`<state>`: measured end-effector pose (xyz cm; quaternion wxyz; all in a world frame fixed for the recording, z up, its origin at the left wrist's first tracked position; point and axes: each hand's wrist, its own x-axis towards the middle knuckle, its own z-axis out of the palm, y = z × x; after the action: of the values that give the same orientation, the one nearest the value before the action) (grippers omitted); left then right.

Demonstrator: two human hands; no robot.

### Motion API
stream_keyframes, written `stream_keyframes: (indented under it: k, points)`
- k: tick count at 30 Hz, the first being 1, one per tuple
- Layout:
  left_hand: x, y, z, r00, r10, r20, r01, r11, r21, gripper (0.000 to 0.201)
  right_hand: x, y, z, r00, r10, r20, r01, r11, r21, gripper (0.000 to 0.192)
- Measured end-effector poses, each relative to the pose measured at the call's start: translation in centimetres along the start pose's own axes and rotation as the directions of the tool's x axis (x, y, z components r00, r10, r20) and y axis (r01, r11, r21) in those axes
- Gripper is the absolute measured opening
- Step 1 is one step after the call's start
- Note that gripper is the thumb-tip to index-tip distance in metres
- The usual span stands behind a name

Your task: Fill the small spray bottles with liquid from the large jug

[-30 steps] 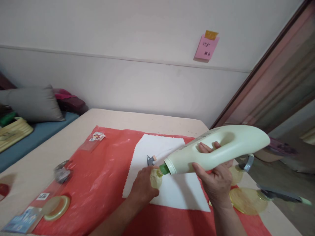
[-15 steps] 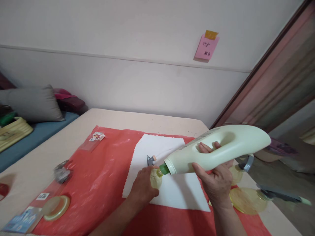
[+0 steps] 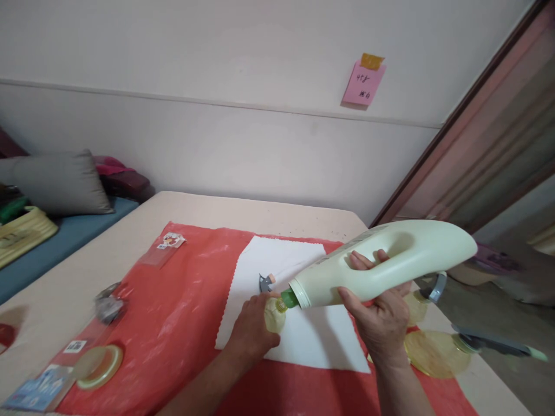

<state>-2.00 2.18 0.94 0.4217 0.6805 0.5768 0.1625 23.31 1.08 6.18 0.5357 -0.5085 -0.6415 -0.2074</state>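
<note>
Wrapped round the handle of a large pale green detergent bottle (image 3: pixel 390 263) is my right hand (image 3: pixel 381 318). The bottle leans down to the left, and its green spout (image 3: pixel 289 298) meets the mouth of a small yellowish see-through bottle (image 3: pixel 274 318). My left hand (image 3: pixel 254 329) grips that small bottle; its palm hides much of it. Behind it, a grey spray head (image 3: pixel 265 282) with a thin tube lies on a white cloth (image 3: pixel 247 289). Whether liquid is flowing cannot be made out.
A red sheet (image 3: pixel 191 289) covers much of the table (image 3: pixel 208 202). At right are a yellow spray bottle (image 3: pixel 437 352) lying down and another grey-topped one (image 3: pixel 418 306). At left lie a round yellowish lid (image 3: pixel 99 367), clear packaging (image 3: pixel 169 245) and crumpled plastic (image 3: pixel 109 306).
</note>
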Motion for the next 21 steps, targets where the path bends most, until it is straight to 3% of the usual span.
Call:
stream_keyframes:
  k: [21]
  points:
    - [-0.03, 0.24, -0.02, 1.0, -0.01, 0.02, 0.009, 1.0, 0.012, 0.087, -0.01, -0.26, 0.01, 1.0, -0.004, -0.001, 0.004, 1.0, 0.004, 0.045]
